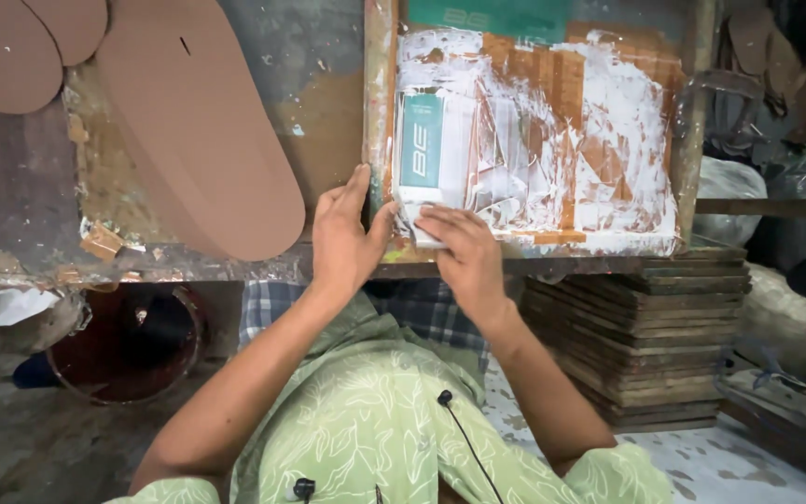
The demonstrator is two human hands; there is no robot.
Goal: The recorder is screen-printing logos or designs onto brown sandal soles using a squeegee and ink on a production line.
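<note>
Frame: wooden screen frame (380, 112) lies flat on worn bench (20, 187), near edge approx. at bench front edge. Mesh smeared w/ white paste and taped over in brown.
Stencil strip: teal-and-white strip (421, 140) on the mesh, left part of frame, just right of the left rail. Long axis runs away from the person, near-to-far; near end points at the hands, far end toward top of frame. Roughly parallel to the left rail.
L hand: left hand (342, 238) spread wide, palm down, fingers extended up along left rail; thumb angled toward the strip's near end. Holds nothing, presses on frame corner.
R hand: right hand (464, 252) palm down, fingers flat and close together, pointing left; fingertips on the strip's near end / white film there. Whether it pinches the film: cannot tell.
Hands rel.: close, thumb of L nearly meets fingertips of R at strip's near end.
Bench left: stack of brown sole-shaped cutouts (202, 131), long axis diagonal, rounded end toward person.
Below: dark red bucket (128, 341) under bench; stack of wooden frames (646, 327) on the right.
</note>
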